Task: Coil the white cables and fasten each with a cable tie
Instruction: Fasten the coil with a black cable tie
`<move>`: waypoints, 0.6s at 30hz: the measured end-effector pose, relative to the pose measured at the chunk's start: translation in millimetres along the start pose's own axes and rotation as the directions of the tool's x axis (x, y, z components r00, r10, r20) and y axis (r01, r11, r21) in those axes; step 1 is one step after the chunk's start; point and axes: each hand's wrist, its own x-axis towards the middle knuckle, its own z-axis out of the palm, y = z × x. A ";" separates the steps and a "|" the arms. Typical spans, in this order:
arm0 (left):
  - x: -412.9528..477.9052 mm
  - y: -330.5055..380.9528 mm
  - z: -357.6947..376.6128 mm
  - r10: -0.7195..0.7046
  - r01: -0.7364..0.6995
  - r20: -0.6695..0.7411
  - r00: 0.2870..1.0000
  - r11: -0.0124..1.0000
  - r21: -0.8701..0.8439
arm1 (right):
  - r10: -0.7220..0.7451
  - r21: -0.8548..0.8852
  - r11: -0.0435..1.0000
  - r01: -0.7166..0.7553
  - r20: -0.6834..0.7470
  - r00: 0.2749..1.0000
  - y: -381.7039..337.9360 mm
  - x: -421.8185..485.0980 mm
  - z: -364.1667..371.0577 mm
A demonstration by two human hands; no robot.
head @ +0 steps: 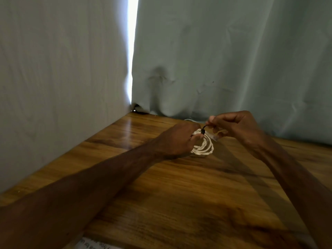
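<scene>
Your left hand sits just right of the frame's middle, fingers curled round the top of the coil, thumb pressed against its near side. The coil is a small bundle of white cable loops; its lower part rests on the table and its upper part is hidden in your grip. A black tie wraps the loops at the top, right beside your left thumb. Your right hand, just right of the coil and a little higher in the frame, pinches the tie's free end between thumb and forefinger, with the other fingers curled under. Something pale and blurred shows below those fingers, and you cannot tell what it is. Behind the table hang grey-blue curtains, with a bright slit between them in the upper middle. A printed paper peeks in at the bottom edge, left of centre.
</scene>
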 end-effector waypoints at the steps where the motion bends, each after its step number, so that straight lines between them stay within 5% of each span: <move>1: -0.3 -0.1 -0.4 0.007 -0.007 0.000 1.000 1.000 0.015 | 0.021 0.013 1.000 -0.021 0.026 0.999 1.1 -0.5 -2.2; 10: 0.4 5.0 -6.4 0.046 -0.047 0.013 0.999 0.997 0.066 | 0.218 0.238 0.939 -0.250 0.152 0.964 2.9 0.6 -10.3; 18: 1.5 10.6 -6.9 0.082 -0.084 0.028 0.996 0.992 0.096 | 0.233 0.258 0.926 -0.276 0.187 0.954 -5.4 -2.0 -15.1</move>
